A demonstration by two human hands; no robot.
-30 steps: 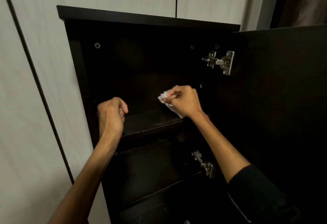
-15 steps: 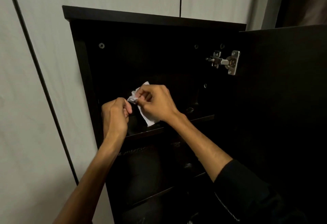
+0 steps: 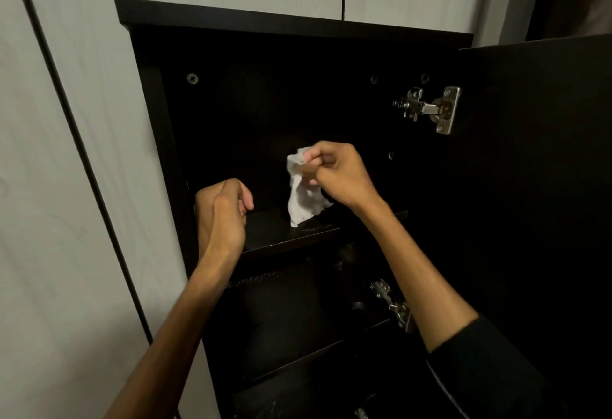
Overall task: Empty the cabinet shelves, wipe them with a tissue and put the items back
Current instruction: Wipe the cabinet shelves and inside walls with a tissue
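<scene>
Head view. Dark cabinet (image 3: 291, 26), door (image 3: 536, 186) swung open at right, upper hinge (image 3: 430, 108) bright metal. Right hand (image 3: 337, 175): fingertips pinched together on top of white tissue (image 3: 303, 196); tissue hanging crumpled, lower edge touching or just above top shelf (image 3: 281, 236), cannot tell which. Left hand (image 3: 220, 210): fingers curled into loose fist, gripping nothing visible, at shelf's left front edge. Lower shelves dark, contents unclear.
</scene>
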